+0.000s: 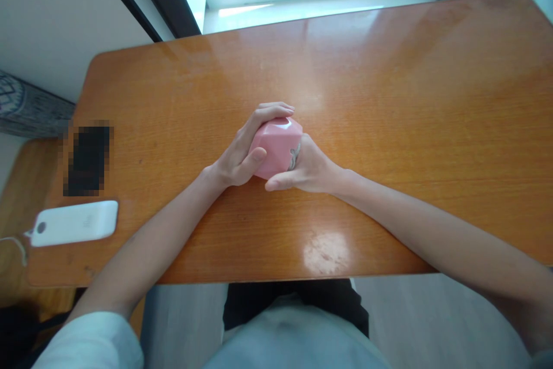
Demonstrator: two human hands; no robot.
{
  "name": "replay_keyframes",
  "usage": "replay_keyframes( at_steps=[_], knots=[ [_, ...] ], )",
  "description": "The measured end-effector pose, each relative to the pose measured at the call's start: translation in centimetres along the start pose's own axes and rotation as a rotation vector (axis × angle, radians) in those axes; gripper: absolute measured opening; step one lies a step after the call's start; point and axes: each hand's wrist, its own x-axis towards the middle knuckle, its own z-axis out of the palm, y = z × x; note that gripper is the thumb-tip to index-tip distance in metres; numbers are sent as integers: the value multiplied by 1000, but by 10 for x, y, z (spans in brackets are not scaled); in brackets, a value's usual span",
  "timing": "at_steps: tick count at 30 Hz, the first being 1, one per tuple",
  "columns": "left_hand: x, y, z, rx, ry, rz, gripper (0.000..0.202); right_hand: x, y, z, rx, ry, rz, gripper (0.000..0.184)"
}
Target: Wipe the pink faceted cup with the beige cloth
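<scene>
A glossy pink faceted object (276, 147) with a grey pattern on its right side is held between my two hands, over the middle of the table. My left hand (246, 147) grips it from the left, fingers over the far edge and thumb on the near face. From the right, my right hand (306, 167) closes on it, with the thumb stretched along its near lower edge. The other fingers of my right hand are hidden behind the object. Whether its underside touches the table, I cannot tell.
The brown wooden table (389, 127) has a white device (75, 223) with a cable at its left edge. Beyond that lies a dark, pixelated rectangle (88, 160). A window ledge (302, 12) runs along the far side, and a patterned grey fabric item (34, 107) stands at the left.
</scene>
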Motion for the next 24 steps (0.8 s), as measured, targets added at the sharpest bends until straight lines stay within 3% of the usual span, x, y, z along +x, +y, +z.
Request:
replay_keyframes(
  at_steps=[3, 9, 12, 17, 20, 24],
  knots=[
    [-1, 1, 1, -20, 11, -31, 71, -4, 4, -2, -237, -20, -80, 84],
    [1, 8, 3, 23, 28, -76, 69, -9, 12, -7, -905, -109, -333, 40],
    [1, 9, 2, 31, 24, -76, 67, -11, 18, -8, -1057, -106, -414, 33],
    [2, 7, 0, 17, -8, -55, 74, -9, 20, -7, -909, -84, -379, 27],
    [3, 7, 1, 18, 19, -33, 89, -6, 14, -3, -686, -49, -242, 32],
    [4, 8, 2, 12, 59, -15, 89, -2, -2, 1, -280, -35, -8, 31]
  ],
)
